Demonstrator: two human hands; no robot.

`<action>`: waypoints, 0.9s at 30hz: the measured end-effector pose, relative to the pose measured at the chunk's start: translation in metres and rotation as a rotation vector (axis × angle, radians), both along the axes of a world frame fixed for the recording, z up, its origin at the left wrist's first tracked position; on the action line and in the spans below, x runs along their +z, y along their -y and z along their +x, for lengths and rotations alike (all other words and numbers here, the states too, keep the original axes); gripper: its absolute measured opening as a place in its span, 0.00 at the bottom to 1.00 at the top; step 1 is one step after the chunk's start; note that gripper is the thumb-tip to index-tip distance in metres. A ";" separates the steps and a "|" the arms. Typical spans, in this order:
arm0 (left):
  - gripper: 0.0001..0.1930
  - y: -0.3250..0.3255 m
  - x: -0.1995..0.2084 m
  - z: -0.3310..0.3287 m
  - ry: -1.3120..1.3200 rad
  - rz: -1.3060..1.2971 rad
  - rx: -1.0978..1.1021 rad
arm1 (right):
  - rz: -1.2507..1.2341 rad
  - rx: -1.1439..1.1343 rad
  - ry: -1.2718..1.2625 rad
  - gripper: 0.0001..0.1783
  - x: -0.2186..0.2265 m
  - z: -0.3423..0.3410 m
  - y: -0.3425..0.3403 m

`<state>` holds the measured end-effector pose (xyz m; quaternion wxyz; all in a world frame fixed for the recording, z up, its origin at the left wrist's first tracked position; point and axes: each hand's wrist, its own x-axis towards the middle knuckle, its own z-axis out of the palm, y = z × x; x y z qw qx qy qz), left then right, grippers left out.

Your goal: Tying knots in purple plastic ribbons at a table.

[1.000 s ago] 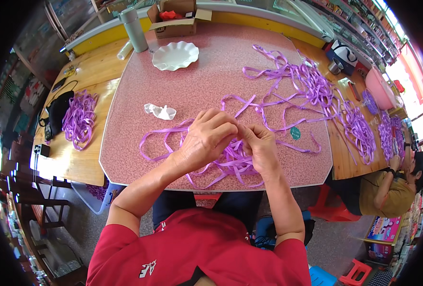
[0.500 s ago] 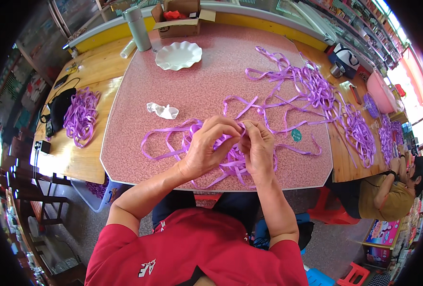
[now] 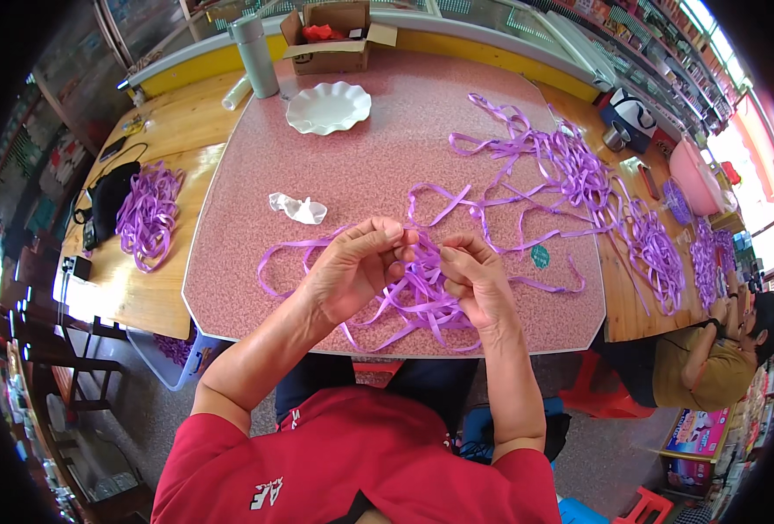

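Over the near part of the pink table, my left hand point(image 3: 352, 266) is closed in a pinch, with purple ribbon at its fingertips. My right hand point(image 3: 478, 279) faces it a short gap away, thumb and forefinger pressed together on the ribbon too; the exact grip is small and partly hidden. Beneath and between both hands lies a loose heap of purple ribbon point(image 3: 417, 307), with loops trailing out to the left and right. A larger tangle of purple ribbon point(image 3: 574, 162) spreads over the table's far right. Crumpled white tissue point(image 3: 298, 208) lies beyond my left hand.
On the pink tabletop point(image 3: 230, 253) stand a scalloped white plate point(image 3: 328, 108), a pale green flask point(image 3: 254, 57) and an opened cardboard box point(image 3: 327, 39). More ribbon bundles point(image 3: 149, 214) lie on the wooden side table. At the right sits another person point(image 3: 705, 367), near a pink basin point(image 3: 694, 175).
My hands have drawn apart from being together at the fingertips, leaving a small gap. The left hand moved slightly left and its fingers curled; the ribbon heap shows more between them.
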<state>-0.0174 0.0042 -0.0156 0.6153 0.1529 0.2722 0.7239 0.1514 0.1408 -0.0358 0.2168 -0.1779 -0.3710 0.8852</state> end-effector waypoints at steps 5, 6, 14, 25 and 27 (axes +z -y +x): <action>0.04 -0.001 -0.001 0.008 -0.151 -0.053 0.122 | 0.319 -0.139 0.182 0.06 0.001 -0.005 0.008; 0.04 -0.005 -0.004 0.009 -0.288 -0.055 0.176 | 0.482 -0.180 0.209 0.07 0.005 -0.005 0.014; 0.11 -0.014 -0.001 0.002 -1.835 0.456 0.504 | 0.572 -0.169 0.235 0.11 0.009 -0.003 0.016; 0.12 -0.014 0.000 -0.007 -2.015 0.545 0.405 | 0.169 0.023 0.165 0.07 0.003 -0.013 0.015; 0.11 -0.011 -0.006 0.002 -1.852 0.399 0.574 | 0.264 -0.136 0.141 0.05 0.001 -0.017 0.022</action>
